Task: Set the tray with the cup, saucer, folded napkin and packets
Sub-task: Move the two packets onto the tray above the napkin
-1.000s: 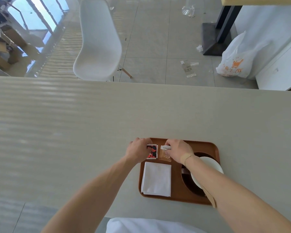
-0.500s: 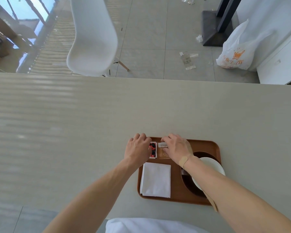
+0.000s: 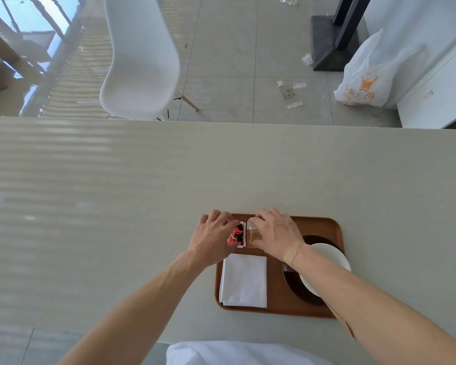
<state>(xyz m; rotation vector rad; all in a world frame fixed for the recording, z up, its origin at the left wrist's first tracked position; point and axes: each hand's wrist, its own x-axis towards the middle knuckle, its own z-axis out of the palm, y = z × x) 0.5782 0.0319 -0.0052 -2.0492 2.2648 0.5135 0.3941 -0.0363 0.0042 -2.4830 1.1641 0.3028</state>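
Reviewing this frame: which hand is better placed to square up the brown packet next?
Likely the right hand: it already rests on the brown packet, while the left hand sits on the red packet beside it.

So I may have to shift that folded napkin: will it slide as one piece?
Probably not. The napkin looks like thin soft cloth lying flat on the tray, so it is likely floppy and light. Pushed, its stacked layers may bunch.

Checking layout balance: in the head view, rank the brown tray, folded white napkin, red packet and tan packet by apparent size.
1. Brown wooden tray, clearly largest.
2. Folded white napkin.
3. Red-and-black packet and tan packet: they look alike, and the left hand and right hand partly cover them, so no ranking.
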